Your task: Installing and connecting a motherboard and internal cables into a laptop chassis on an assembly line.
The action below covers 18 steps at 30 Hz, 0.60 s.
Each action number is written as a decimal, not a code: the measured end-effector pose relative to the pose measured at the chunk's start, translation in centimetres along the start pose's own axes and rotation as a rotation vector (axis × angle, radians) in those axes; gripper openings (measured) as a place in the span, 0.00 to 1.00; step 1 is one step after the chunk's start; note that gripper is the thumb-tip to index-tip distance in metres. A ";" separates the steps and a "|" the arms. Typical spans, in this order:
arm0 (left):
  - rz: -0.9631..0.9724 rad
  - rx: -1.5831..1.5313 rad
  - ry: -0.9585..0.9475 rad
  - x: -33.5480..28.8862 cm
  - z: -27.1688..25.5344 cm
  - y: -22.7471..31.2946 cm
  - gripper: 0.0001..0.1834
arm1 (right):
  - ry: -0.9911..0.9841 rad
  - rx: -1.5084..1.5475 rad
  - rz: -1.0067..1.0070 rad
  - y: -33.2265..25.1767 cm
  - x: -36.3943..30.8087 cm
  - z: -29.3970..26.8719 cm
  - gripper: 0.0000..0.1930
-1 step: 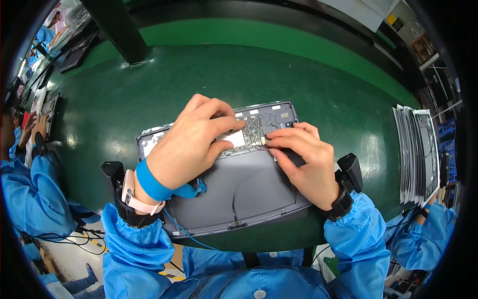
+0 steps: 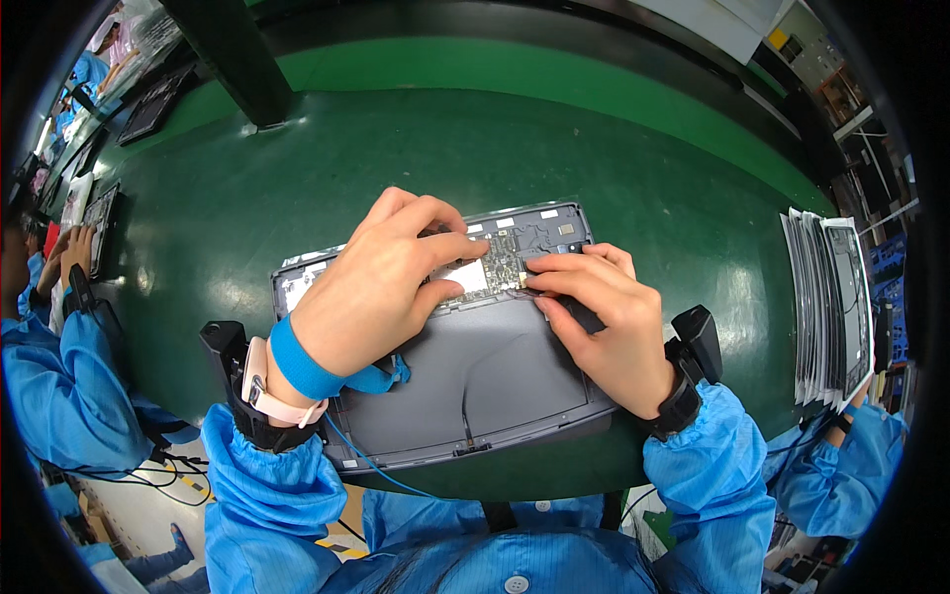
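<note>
A dark grey flat laptop-style casing [image 2: 426,381] lies in front of me on the bench, with a green circuit board [image 2: 503,262] along its far side. My left hand [image 2: 391,262] rests over the board, its thumb and index finger apart and the fingertips on the board and a white label. At the board's right end, my right hand [image 2: 604,312] has thumb and fingers drawn together beside a small pale connector [image 2: 522,279]. What lies between those fingertips is hidden. A blue wrist strap [image 2: 302,358] circles my left wrist, its loose end over the casing.
The casing sits on a green-topped bench [image 2: 653,188]. A row of upright thin panels [image 2: 816,307] stands at the right. A dark post [image 2: 233,59] rises at the far left. Co-workers' blue sleeves [image 2: 69,386] show at both sides. A blue cord [image 2: 376,467] trails off the front edge.
My right hand has shifted very slightly left at the board's edge. My left hand and the casing stay in place.
</note>
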<state>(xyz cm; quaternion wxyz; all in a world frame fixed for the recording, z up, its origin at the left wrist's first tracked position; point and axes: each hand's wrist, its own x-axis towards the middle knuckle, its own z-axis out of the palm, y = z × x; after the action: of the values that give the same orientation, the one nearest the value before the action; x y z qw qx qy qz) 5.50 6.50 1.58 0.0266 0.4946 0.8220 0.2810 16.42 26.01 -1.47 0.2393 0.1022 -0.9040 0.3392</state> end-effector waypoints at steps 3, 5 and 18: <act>0.002 0.015 -0.008 0.1 -0.2 -0.1 0.20 | -0.067 -0.062 -0.062 -0.2 0.3 -0.1 0.09; -0.005 0.013 -0.047 0.0 -0.4 -0.1 0.21 | -0.123 -0.115 -0.102 -0.2 0.2 -0.1 0.12; -0.074 -0.187 -0.052 -0.3 -3.4 -1.6 0.22 | -0.119 -0.116 -0.138 -0.4 0.5 -0.1 0.12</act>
<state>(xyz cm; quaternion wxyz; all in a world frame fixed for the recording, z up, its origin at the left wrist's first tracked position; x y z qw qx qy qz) 3.31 4.26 3.60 0.1045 0.4662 0.8089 0.3425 16.15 25.82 -0.93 0.2136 0.1701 -0.9256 0.2622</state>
